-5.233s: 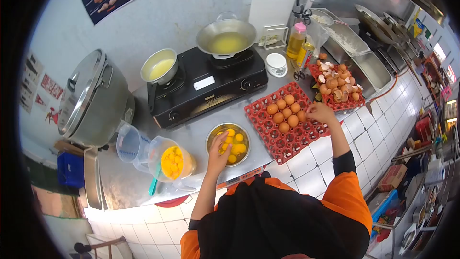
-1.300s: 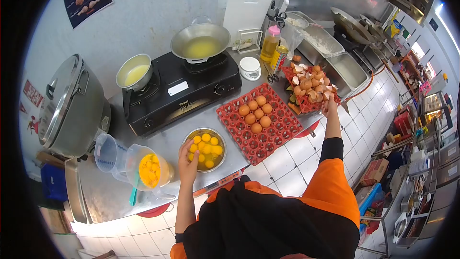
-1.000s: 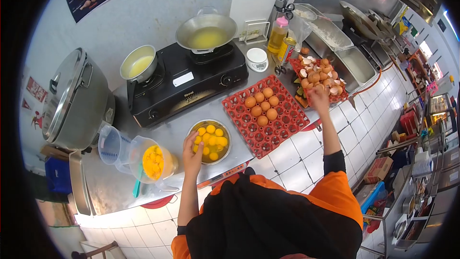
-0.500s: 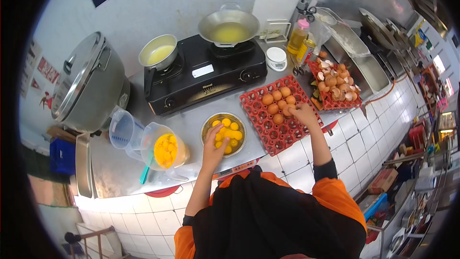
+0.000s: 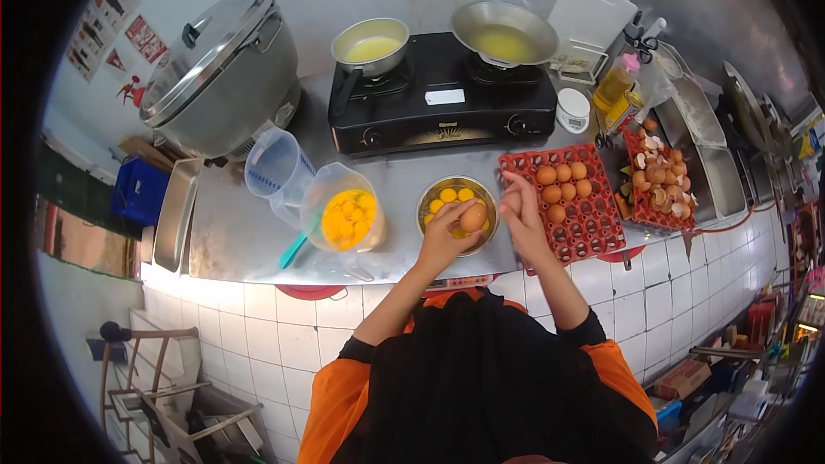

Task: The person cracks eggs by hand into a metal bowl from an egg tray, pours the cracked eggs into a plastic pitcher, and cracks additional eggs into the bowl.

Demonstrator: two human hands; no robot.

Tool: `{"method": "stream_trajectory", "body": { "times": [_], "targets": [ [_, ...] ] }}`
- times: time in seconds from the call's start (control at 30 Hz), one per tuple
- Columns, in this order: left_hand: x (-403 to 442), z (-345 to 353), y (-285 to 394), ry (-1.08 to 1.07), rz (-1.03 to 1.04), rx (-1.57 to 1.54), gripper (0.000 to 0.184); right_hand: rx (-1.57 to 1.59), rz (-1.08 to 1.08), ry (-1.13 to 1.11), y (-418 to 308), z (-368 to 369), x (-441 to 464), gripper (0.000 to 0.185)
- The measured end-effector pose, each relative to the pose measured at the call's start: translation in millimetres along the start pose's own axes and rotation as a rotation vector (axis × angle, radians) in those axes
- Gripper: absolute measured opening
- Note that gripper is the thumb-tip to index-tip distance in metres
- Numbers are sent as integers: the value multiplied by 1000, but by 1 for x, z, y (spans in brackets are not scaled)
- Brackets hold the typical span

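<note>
Over the steel bowl (image 5: 491,241), which holds several yolks, my left hand (image 5: 441,239) is closed around a brown egg (image 5: 472,218). My right hand (image 5: 526,225) is just right of the bowl, at the left edge of the red egg tray (image 5: 593,232). Its fingers curl around what looks like another brown egg (image 5: 512,200), largely covered by them. Several whole eggs (image 5: 563,192) sit in the tray's upper left part. Left of the bowl stands a clear jug (image 5: 375,206) with many yolks inside.
A second jug (image 5: 277,163) and a teal-handled utensil (image 5: 293,251) lie left. Behind is a black gas stove (image 5: 443,116) with two pans. A large pot (image 5: 223,77) stands back left. Cracked shells (image 5: 662,179) fill a red tray at right, near a white scale (image 5: 572,110).
My right hand has come left from among the eggs to the tray's left edge. My left hand, open over the bowl before, now holds an egg. The whole view has shifted.
</note>
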State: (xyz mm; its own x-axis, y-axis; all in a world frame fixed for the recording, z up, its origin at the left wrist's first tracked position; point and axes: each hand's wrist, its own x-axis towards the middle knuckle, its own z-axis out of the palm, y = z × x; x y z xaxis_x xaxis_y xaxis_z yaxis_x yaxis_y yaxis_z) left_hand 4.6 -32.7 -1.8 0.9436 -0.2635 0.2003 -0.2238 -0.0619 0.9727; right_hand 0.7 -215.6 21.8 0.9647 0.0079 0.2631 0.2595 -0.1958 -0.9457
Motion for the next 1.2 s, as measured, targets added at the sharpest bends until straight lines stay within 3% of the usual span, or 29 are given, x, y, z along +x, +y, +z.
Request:
{"method": "stream_trajectory", "body": {
  "times": [0.1,0.2,0.37,0.47,0.57,0.67,0.77,0.83,0.97,1.07,1.2],
  "targets": [
    [2,-2,-16,11,-75,-212,60,-172,-404,126,-14,27,-11,37],
    [0,-6,-28,0,-100,-191,62,-321,-443,-85,13,43,-6,39],
    [-3,-16,-22,-25,-125,-233,60,-162,-371,77,-2,30,-3,34],
    [4,-20,-21,-23,-133,-333,59,2,35,-23,8,23,7,40],
    [6,-24,-28,-39,-120,-451,57,249,309,-335,10,22,13,52],
    [6,-31,-25,-32,-122,-410,51,211,397,-387,25,20,14,52],
    [6,-33,-31,-7,-152,-267,45,88,223,-257,41,31,7,48],
    [5,-31,-30,21,-194,-164,42,-95,229,-267,31,28,8,47],
    [4,-28,-26,44,-75,-101,45,-310,32,-209,24,29,13,50],
    [10,-29,-12,41,-15,-60,46,-347,30,-210,14,26,17,50],
    [17,-37,-9,-29,71,32,49,-339,-214,-152,35,21,21,50]
  ]
}}
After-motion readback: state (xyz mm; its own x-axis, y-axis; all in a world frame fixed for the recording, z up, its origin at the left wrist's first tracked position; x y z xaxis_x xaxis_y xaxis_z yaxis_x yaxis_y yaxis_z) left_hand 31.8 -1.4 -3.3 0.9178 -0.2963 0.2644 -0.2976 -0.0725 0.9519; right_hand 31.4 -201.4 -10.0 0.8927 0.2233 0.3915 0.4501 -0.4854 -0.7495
